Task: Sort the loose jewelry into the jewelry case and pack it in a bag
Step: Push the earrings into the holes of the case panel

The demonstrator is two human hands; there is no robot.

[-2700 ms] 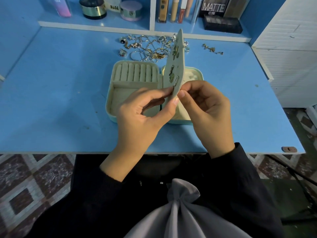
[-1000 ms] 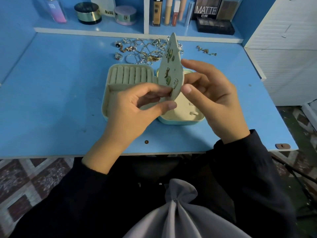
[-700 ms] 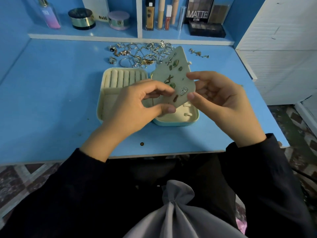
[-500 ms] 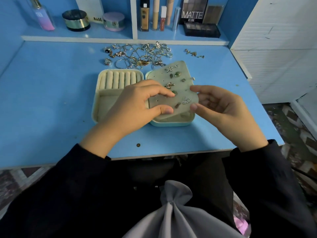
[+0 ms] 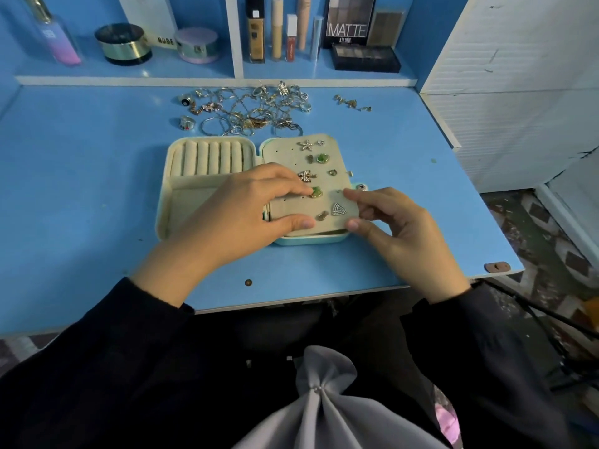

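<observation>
A mint jewelry case (image 5: 161, 205) lies open on the blue desk (image 5: 81, 189), with ring rolls (image 5: 210, 157) in its left half. A beige earring panel (image 5: 282, 153) with several earrings pinned on it lies flat over the right half. My left hand (image 5: 233, 215) rests on the panel, fingertips by a green earring (image 5: 316, 191), thumb near the front edge. My right hand (image 5: 405, 228) touches the panel's right edge with index finger and thumb. Loose jewelry (image 5: 246, 108) is heaped behind the case. A grey fabric bag (image 5: 324, 400) sits on my lap.
A few small earrings (image 5: 351, 103) lie apart at the back right. The shelf behind holds a perfume bottle (image 5: 55, 37), jars and makeup palettes (image 5: 364, 56). A white cabinet (image 5: 518, 92) borders the desk's right side. A tiny dark stud (image 5: 248, 282) lies near the front edge.
The earring panel, held upright between both hands, has swung down to the right and now lies flat over the case's right half. Both hands followed it down.
</observation>
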